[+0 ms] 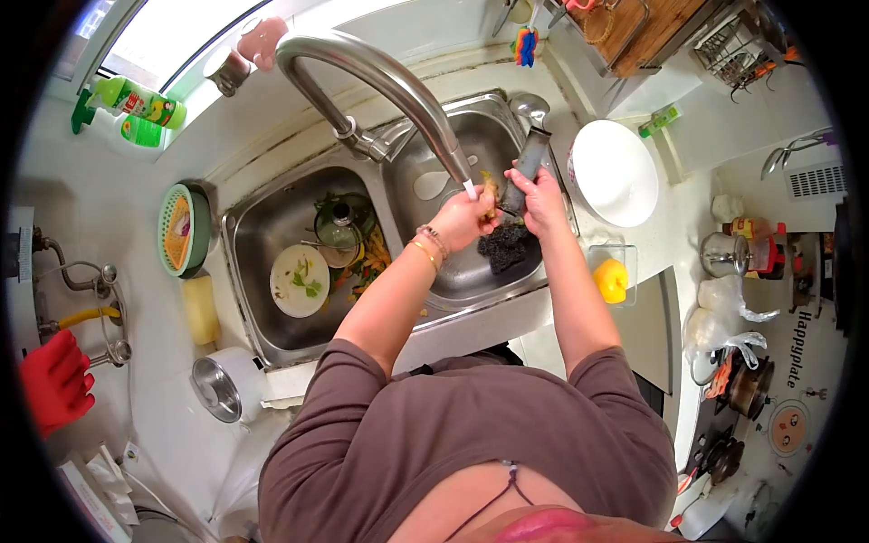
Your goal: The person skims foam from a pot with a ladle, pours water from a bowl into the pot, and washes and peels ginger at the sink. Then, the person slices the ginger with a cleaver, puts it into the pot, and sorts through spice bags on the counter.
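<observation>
Over the right sink basin, my left hand is closed around a wet yellowish-brown clump, under the tip of the faucet. My right hand grips a long dark grey piece with a smooth, shiny surface; its exact kind is unclear. Just below that hand lies a black mesh-like bundle. A white spoon rests on the basin floor, left of the hands.
The left basin holds a plate with green scraps, a glass lid and vegetable peelings. Around the sink stand a white bowl, a ladle, a yellow pepper, a green basket and a pot.
</observation>
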Available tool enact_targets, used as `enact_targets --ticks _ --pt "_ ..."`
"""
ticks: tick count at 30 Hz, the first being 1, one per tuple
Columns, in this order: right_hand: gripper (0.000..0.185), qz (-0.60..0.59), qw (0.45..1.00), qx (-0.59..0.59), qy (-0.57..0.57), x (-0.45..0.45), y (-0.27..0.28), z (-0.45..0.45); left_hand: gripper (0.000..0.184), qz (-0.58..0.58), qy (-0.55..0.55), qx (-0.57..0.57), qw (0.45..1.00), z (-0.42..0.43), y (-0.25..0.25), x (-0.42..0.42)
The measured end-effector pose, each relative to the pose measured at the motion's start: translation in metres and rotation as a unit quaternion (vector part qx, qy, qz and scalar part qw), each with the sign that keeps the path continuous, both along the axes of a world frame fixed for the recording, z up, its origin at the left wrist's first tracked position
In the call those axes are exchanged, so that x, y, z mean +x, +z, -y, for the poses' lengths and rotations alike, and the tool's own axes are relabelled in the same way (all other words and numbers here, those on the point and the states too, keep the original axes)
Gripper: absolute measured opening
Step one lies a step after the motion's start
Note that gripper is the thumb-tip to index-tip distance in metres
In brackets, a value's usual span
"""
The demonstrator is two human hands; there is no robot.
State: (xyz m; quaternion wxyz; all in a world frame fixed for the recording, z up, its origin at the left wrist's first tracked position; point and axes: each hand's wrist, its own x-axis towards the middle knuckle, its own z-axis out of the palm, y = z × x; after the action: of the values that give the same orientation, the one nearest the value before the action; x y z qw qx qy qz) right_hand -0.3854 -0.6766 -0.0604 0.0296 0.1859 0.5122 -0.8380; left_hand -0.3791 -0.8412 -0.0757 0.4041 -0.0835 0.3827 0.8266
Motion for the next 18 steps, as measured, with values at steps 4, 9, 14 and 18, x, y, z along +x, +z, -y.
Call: enact_targets --ticks 4,9,14,18 --pt "0.023 -0.009 0.999 0.024 0.03 -0.006 -0.022 0.019 0.02 -0.048 -0.027 -0.086 0.995 0.024 0.009 0.014" --pt "0.021 -0.036 0.994 0.048 0.095 -0.01 -0.042 0.042 0.028 -0.055 -0.031 -0.074 0.995 0.049 -0.004 0.022" --pt "0.02 -0.063 0.969 0.23 -0.07 -0.039 -0.09 0.035 0.039 -0.001 0.007 0.014 1.0 0.061 0.001 0.039" --pt "0.019 -0.014 0.987 0.157 0.033 -0.022 -0.075 0.066 0.035 0.026 0.079 -0.09 0.992 0.075 -0.006 0.051"
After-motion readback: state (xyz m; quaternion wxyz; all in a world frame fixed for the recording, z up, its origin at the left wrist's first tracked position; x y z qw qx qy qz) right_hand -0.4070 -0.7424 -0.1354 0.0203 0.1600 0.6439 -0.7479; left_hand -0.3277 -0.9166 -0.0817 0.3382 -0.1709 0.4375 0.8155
